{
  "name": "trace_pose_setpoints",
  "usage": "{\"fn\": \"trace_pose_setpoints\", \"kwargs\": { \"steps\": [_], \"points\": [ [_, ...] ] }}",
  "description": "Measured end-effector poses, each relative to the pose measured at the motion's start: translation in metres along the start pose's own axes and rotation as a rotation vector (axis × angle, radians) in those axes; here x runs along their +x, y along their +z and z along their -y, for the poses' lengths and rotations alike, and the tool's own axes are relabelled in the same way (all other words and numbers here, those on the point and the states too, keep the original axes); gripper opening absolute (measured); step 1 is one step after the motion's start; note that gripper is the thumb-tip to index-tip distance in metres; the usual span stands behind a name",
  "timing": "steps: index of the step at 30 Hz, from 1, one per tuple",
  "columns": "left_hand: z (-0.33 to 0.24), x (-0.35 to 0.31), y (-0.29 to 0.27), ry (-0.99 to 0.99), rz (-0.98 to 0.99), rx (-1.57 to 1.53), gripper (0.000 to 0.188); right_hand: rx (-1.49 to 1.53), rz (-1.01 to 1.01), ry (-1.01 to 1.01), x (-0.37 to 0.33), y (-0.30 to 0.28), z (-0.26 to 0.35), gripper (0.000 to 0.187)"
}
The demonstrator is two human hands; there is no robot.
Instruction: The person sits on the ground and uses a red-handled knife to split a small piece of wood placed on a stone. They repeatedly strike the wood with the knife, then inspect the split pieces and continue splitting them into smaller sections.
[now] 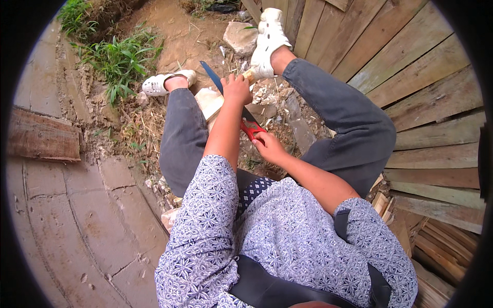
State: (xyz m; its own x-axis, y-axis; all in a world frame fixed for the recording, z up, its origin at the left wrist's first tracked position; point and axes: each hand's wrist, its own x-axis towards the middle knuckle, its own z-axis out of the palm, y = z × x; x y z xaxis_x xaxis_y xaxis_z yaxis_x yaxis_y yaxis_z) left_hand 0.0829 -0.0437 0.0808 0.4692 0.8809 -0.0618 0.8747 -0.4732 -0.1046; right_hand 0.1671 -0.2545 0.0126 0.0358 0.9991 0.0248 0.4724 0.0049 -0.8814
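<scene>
A handsaw with a dark blue blade (211, 75) and a red handle (250, 127) lies slantwise between my knees, its tip pointing away and to the left. My right hand (269, 147) is closed around the red handle. Farther forward, my left hand (237, 90) has its fingers curled over a pale, stick-like piece (249, 76), whose far end meets my right shoe (268, 46). The blade passes beneath my left hand and wrist, which hide part of it and of the piece. A pale flat block (209, 101) sits beside the blade on the left.
Stone chips and rubble (280, 97) cover the ground between my legs, with a larger rock (241, 38) ahead. My left shoe (167, 83) rests near a grass clump (120, 59). Wooden boards (431, 102) line the right. Muddy paving (87, 215) and a loose plank (43, 134) lie left.
</scene>
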Motion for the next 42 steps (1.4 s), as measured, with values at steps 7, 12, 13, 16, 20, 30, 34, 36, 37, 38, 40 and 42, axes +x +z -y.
{"fn": "trace_pose_setpoints", "kwargs": {
  "steps": [7,12,13,16,20,30,34,36,37,38,40,42],
  "points": [
    [0.0,-0.003,-0.005,0.0,0.024,-0.021,0.059,-0.015,0.027,0.013,-0.004,0.003,-0.007,0.026],
    [0.003,-0.004,-0.001,0.001,0.0,-0.08,0.062,0.013,0.026,0.009,-0.005,-0.003,-0.007,0.026],
    [0.005,-0.004,0.003,0.003,-0.014,-0.087,0.062,0.013,0.033,0.015,-0.005,-0.006,-0.004,0.026],
    [0.007,-0.001,0.006,0.027,-0.022,-0.085,0.061,-0.014,0.022,-0.013,-0.007,-0.014,-0.002,0.025],
    [0.009,0.001,0.011,0.081,-0.056,-0.084,0.054,-0.046,0.031,-0.082,-0.009,-0.02,0.001,0.024],
    [0.008,0.007,-0.007,0.075,0.021,-0.063,0.043,-0.341,-0.245,-0.26,0.003,-0.048,0.009,0.021],
    [0.008,0.005,-0.006,0.068,0.026,-0.064,0.043,-0.248,-0.075,-0.029,0.011,-0.059,0.019,0.029],
    [0.008,0.005,-0.006,0.065,0.039,-0.061,0.044,-0.159,-0.032,0.083,0.011,-0.06,0.029,0.034],
    [0.009,0.006,-0.006,0.062,0.043,-0.064,0.043,-0.148,-0.043,0.072,0.012,-0.059,0.026,0.035],
    [0.011,0.007,-0.006,0.059,0.048,-0.067,0.043,-0.137,-0.054,0.062,0.012,-0.056,0.019,0.036],
    [0.011,0.009,-0.005,0.041,0.053,-0.106,0.044,-0.109,-0.062,0.059,0.014,-0.056,0.016,0.036],
    [0.023,0.01,-0.003,0.005,0.002,-0.209,0.043,-0.074,-0.048,0.063,0.017,-0.057,0.018,0.035]
  ]
}}
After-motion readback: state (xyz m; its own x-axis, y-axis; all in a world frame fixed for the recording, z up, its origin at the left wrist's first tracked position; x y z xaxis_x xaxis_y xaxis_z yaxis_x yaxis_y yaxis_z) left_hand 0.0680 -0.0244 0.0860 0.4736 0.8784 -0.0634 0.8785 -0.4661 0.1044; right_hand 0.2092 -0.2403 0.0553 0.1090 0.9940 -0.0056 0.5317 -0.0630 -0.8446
